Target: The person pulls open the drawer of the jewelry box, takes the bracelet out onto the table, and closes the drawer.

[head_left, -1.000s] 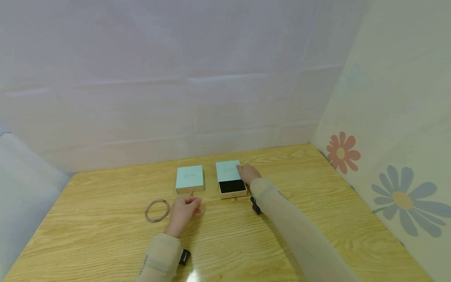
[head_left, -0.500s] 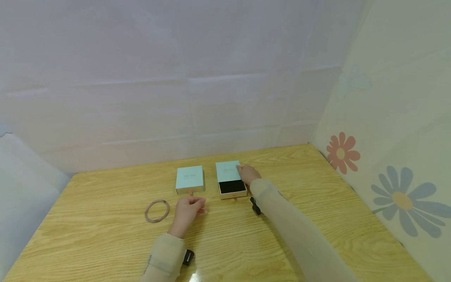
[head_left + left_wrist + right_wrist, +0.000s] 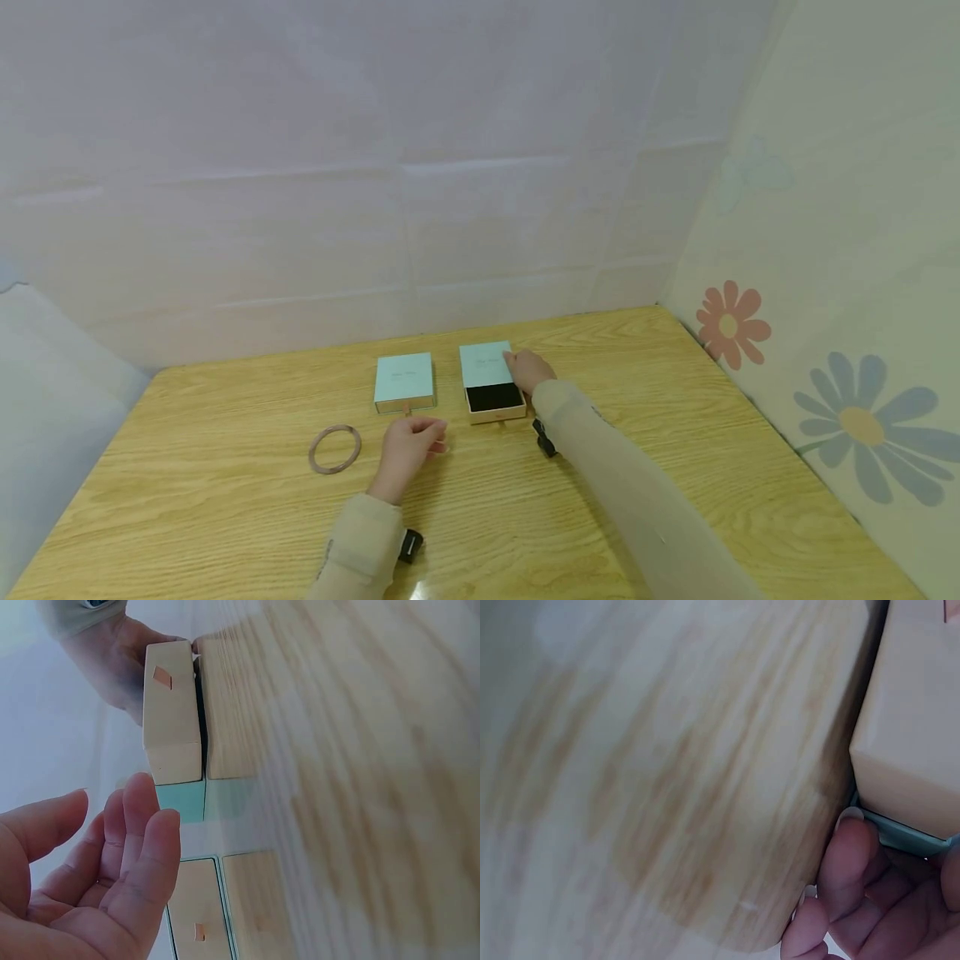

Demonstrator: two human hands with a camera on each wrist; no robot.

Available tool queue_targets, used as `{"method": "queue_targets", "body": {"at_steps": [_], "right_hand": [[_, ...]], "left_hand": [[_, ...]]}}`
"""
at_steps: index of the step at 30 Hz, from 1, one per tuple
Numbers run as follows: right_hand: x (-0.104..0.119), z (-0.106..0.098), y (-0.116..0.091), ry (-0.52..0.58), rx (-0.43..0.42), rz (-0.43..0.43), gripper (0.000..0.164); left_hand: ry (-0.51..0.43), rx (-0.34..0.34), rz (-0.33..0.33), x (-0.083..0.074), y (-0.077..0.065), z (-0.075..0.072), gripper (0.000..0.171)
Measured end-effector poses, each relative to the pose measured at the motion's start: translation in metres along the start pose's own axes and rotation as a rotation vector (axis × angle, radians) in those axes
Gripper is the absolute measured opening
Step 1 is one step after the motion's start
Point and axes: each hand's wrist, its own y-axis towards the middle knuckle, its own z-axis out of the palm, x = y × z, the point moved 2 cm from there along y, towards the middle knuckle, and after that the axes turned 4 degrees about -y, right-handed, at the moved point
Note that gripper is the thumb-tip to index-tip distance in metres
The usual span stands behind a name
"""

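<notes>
Head view: left hand point(image 3: 406, 451) has shifted toward drawer point(image 3: 495, 399).

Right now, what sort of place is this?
Probably an indoor tabletop recording corner, though the room beyond is hidden: a wood-grain table, a creased pale backdrop behind it, and a flower-printed backdrop along its right side.

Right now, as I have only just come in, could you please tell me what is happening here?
A person's right hand grips the side of a pale blue box, whose drawer is partly out, showing a black interior. The left hand is held in front of a second, closed box, with no object visible in it. A ring-shaped bangle lies on the wooden table, left of that hand.
</notes>
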Motion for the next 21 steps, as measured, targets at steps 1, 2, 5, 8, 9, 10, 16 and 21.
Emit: {"method": "queue_targets", "body": {"at_steps": [1,2,5,8,9,10,16,21], "right_hand": [[0.000,0.000,0.000,0.000,0.000,0.000,0.060],[0.000,0.000,0.000,0.000,0.001,0.000,0.060],[0.000,0.000,0.000,0.000,-0.001,-0.003,0.060],[0.000,0.001,0.000,-0.003,-0.003,-0.004,0.061],[0.000,0.001,0.000,-0.006,-0.004,-0.005,0.061],[0.000,0.001,0.000,-0.009,-0.004,-0.006,0.061],[0.000,0.002,0.002,0.002,0.003,-0.001,0.061],[-0.002,0.002,0.004,0.014,0.011,0.006,0.062]], "left_hand": [[0.002,0.003,0.003,0.000,0.000,0.000,0.025],[0.003,0.005,0.004,-0.001,-0.001,0.001,0.026],[0.006,0.010,0.007,-0.001,-0.001,0.002,0.026],[0.001,0.016,0.000,-0.002,0.000,0.003,0.026],[0.001,0.019,0.001,-0.002,0.000,0.004,0.026],[0.002,0.021,0.000,-0.002,0.000,0.004,0.026],[0.012,0.038,0.002,-0.004,0.002,0.010,0.025],[-0.007,0.046,-0.009,-0.004,0.004,0.015,0.026]]}}
